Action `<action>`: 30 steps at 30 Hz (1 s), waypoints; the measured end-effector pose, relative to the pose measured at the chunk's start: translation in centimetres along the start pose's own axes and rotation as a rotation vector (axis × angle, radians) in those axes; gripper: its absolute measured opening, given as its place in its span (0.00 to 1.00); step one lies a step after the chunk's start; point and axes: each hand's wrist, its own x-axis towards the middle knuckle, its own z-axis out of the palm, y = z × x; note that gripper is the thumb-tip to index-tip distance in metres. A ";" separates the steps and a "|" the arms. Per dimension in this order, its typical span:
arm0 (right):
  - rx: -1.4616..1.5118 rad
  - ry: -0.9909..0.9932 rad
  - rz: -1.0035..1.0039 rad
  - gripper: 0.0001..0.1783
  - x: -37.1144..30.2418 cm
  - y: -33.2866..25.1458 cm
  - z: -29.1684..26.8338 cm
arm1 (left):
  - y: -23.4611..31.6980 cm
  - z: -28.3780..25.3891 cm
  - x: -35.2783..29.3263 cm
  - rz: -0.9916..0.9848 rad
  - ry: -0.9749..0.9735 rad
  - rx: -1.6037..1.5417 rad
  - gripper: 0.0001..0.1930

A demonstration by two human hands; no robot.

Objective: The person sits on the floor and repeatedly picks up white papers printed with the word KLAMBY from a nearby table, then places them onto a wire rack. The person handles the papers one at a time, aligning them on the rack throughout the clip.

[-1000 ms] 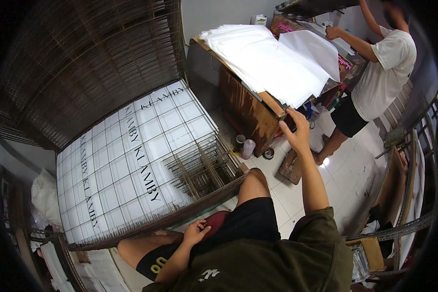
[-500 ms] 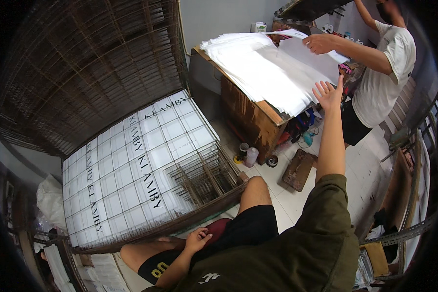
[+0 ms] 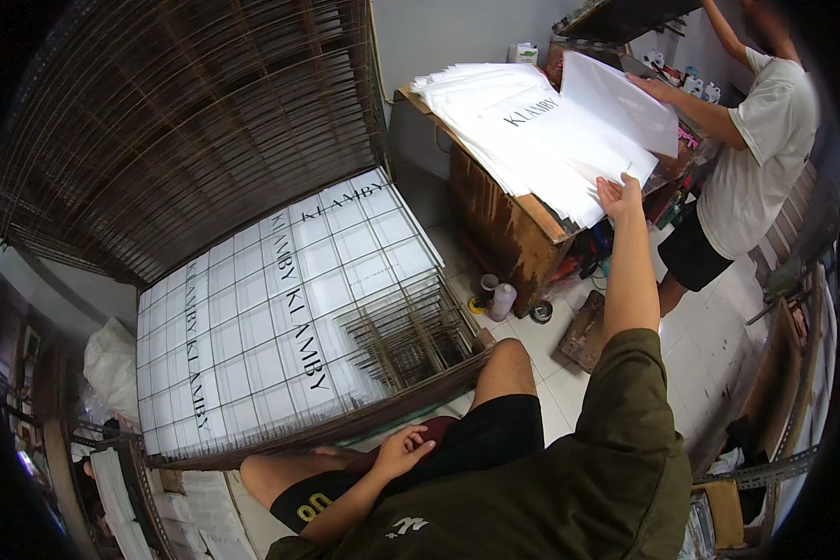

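The person wears an olive-green short-sleeved shirt (image 3: 569,485) of plain cloth, with a small white emblem (image 3: 403,527) at the chest. Black shorts (image 3: 495,434) cover the thighs; a yellow mark (image 3: 315,507) sits on the left leg hem. Forearms and both hands are bare: no gloves, watch or rings visible.

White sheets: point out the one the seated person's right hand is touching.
It is the top sheet of the stack on the wooden table; the right hand meets its near edge. The sheets on the wire rack lie far from either hand.
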 end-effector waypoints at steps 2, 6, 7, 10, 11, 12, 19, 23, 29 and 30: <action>-0.007 -0.023 -0.084 0.21 0.7 -0.3 -0.8 | 2.5 -0.6 0.6 0.098 -0.025 0.024 0.22; -0.146 -0.162 -0.154 0.19 -2.4 0.2 -0.8 | 10.6 -2.9 4.1 0.356 -0.037 0.067 0.20; -0.216 -0.223 -0.149 0.19 -5.3 0.9 -0.4 | 12.3 -3.4 5.9 0.393 -0.039 0.050 0.20; -0.285 -0.313 -0.150 0.23 -13.4 5.0 0.6 | 21.7 -4.3 11.1 0.407 -0.098 -0.129 0.18; -0.252 -0.329 -0.151 0.23 -15.7 6.8 0.8 | 23.9 -3.8 13.6 0.477 -0.066 -0.320 0.20; -0.226 -0.361 -0.153 0.22 -17.8 8.6 0.7 | 26.9 -3.6 15.5 0.415 -0.078 -0.428 0.20; -0.311 -0.433 -0.461 0.20 -27.4 18.7 -0.7 | 35.1 -1.6 22.4 0.210 -0.109 -0.307 0.15; -0.728 -0.705 -0.325 0.25 -23.0 23.3 -5.3 | 35.6 -6.3 18.7 0.340 -0.125 -0.499 0.12; 0.154 -0.944 0.461 0.30 -18.8 22.2 -6.3 | 33.7 -20.7 9.3 0.231 -0.197 -0.536 0.09; 0.189 -0.974 0.507 0.31 -19.4 21.9 -5.6 | 32.6 -22.6 7.8 0.225 -0.176 -0.541 0.09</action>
